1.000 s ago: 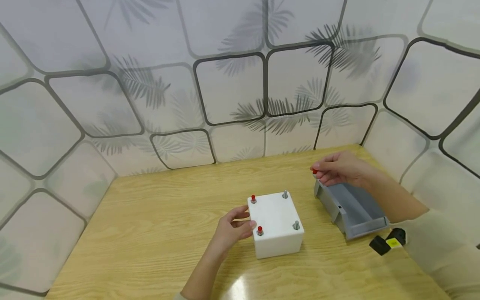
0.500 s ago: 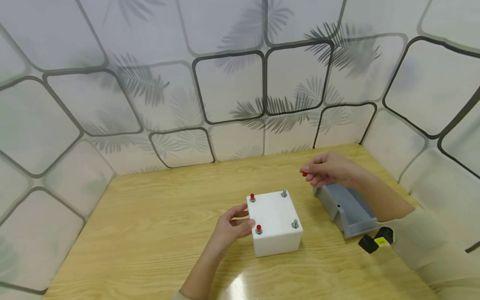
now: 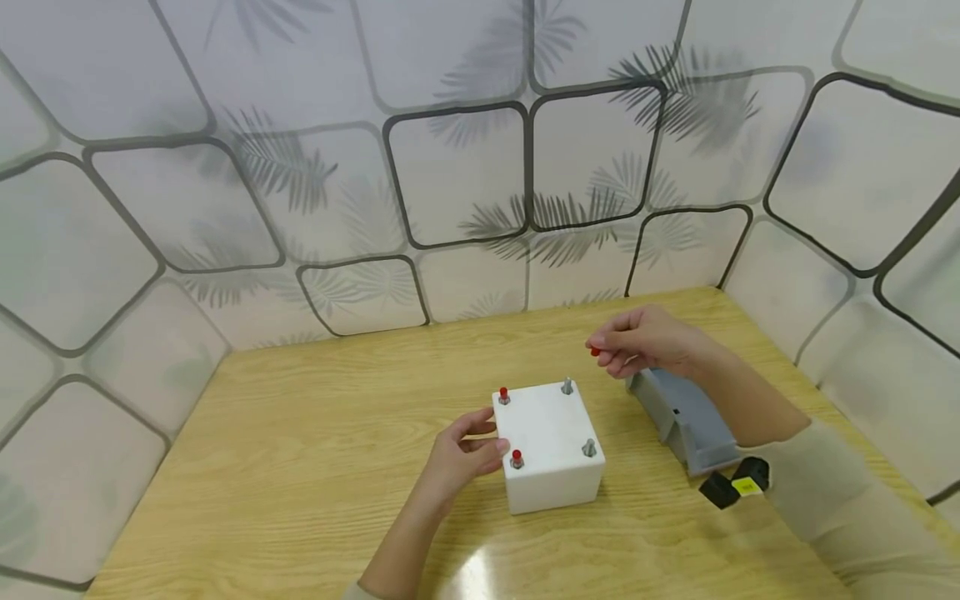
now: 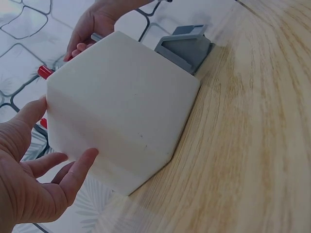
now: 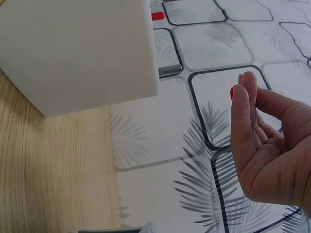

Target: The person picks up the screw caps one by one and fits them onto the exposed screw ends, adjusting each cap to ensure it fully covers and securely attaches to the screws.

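A white block [image 3: 546, 429] stands on the wooden table with threaded bolts rising from its top corners. Red caps [image 3: 517, 456] cover the two left bolts; the two right bolts [image 3: 589, 448] show bare metal. My left hand [image 3: 462, 458] rests against the block's left side, thumb at the top edge and fingertips touching the side face in the left wrist view. Above and beyond the block's far right corner, my right hand [image 3: 637, 340] pinches a small red cap [image 3: 595, 351] between thumb and fingers. Only a sliver of that cap [image 5: 232, 93] shows in the right wrist view.
A grey open bin [image 3: 686, 417] sits right of the block, partly hidden under my right forearm. A black device with a yellow label [image 3: 746, 486] is at my right wrist. Patterned curtain walls [image 3: 472, 283] border the table's back and sides.
From above the grey bin, my right hand has moved left toward the block, carrying the red cap. My left hand stays at the block's side, and the block keeps its place.
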`<state>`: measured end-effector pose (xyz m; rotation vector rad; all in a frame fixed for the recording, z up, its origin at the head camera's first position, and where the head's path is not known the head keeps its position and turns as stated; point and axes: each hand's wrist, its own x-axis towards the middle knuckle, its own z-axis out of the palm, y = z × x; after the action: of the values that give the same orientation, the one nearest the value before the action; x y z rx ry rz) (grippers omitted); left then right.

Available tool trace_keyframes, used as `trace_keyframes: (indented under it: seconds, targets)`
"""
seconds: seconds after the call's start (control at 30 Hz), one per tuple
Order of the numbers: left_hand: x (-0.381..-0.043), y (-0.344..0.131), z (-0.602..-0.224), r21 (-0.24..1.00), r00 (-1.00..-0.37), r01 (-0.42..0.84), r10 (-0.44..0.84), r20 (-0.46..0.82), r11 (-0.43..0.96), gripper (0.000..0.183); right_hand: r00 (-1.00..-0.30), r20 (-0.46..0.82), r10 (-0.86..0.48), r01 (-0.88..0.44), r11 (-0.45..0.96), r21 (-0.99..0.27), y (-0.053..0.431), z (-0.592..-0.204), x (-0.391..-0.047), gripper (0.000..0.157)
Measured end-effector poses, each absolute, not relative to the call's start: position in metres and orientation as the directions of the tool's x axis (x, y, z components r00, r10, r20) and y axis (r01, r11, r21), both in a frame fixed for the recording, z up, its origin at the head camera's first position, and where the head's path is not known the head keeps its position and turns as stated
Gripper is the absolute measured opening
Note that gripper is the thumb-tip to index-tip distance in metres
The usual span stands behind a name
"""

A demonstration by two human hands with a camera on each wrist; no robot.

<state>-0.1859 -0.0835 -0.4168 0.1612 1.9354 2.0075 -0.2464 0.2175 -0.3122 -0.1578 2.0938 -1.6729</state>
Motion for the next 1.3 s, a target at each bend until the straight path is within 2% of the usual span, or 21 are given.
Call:
trace_keyframes:
  seconds: [0.33,0.67,1.3]
  targets:
    - [-0.186,-0.084,-0.418,0.987,-0.932,-0.160,0.329,-0.151,-0.001,0.063,-0.898,-0.218,-0.382,0.099,0.305,-0.947,0.203,-0.322,-0.246,0.029]
    - [-0.188,-0.085,-0.419,0.985,-0.931,-0.170,0.328,-0.160,-0.003,0.062,-0.882,-0.260,-0.392,0.168,0.253,-0.953,0.194,-0.339,-0.248,0.020]
    - [-0.187,-0.085,-0.420,0.985,-0.932,-0.173,0.323,-0.161,-0.007,0.062,-0.864,-0.276,-0.422,0.178,0.256,-0.950,0.188,-0.349,-0.249,0.022]
